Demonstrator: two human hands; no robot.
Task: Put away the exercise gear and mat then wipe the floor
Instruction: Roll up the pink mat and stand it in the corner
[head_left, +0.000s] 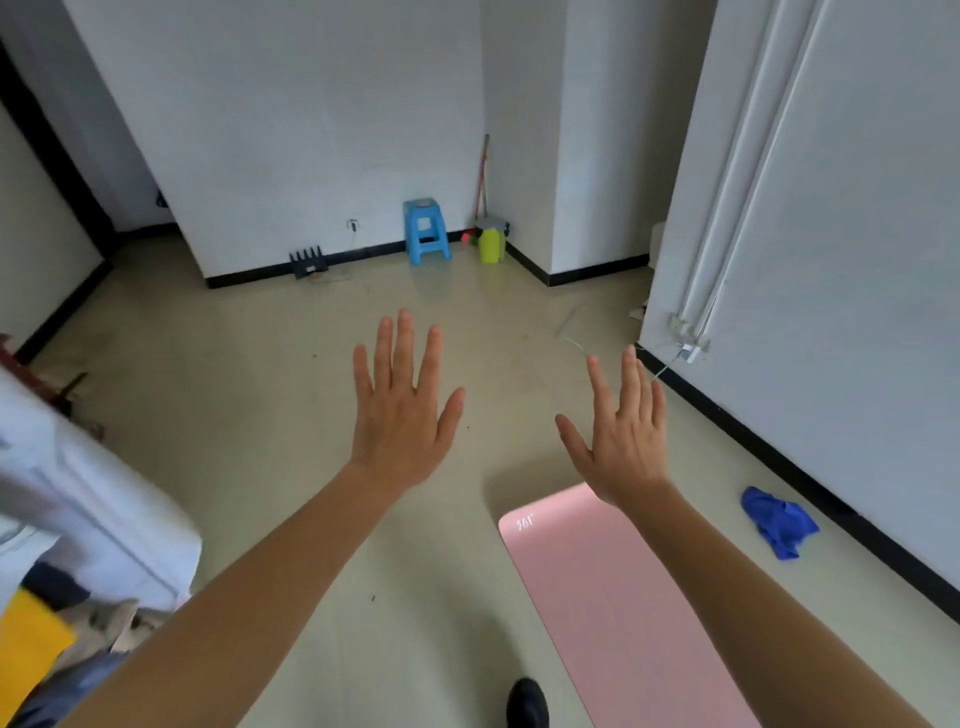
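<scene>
L hand (402, 415) and R hand (626, 441) both raised in front, fingers straight and spread, backs up, holding nothing. Pink mat (613, 597) lies flat and unrolled on floor (260, 415), near end under R wrist. Blue cloth (776, 522) crumpled on floor just right of mat, near wall. Blue stool (426, 231) and green container (491, 244) at far wall.

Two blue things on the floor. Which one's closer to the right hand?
The crumpled blue cloth, lying just right of the pink mat. The blue stool stands upright much farther off, near the far corner.
</scene>
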